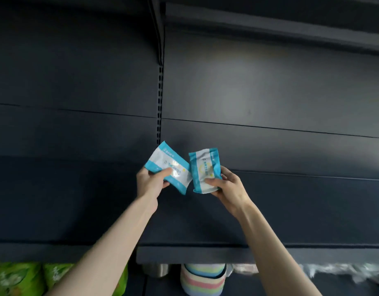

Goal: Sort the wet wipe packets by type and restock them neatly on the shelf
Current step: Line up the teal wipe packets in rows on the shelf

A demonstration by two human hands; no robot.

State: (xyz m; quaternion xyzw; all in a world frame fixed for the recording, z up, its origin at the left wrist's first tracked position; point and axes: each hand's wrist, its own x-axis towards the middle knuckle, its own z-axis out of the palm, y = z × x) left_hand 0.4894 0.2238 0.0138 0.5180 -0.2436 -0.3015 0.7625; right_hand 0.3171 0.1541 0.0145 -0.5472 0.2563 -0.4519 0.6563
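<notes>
Two blue-and-white wet wipe packets are held up in front of a dark shelf unit. My left hand (151, 182) grips the left packet (169, 165) by its lower left corner, and it sits tilted. The right packet (203, 167) stands almost upright, pinched at its lower edge by my right hand (226, 186). The two packets nearly touch at their inner edges. Below them is the dark shelf board (312, 212), which looks bare.
A slotted upright (160, 90) splits the dark back panel. Another shelf (269, 24) runs overhead at the right. On the level below lie green packs (17, 278), a pastel striped container (202, 278), a metal can (160, 270) and clear plastic items (333, 272).
</notes>
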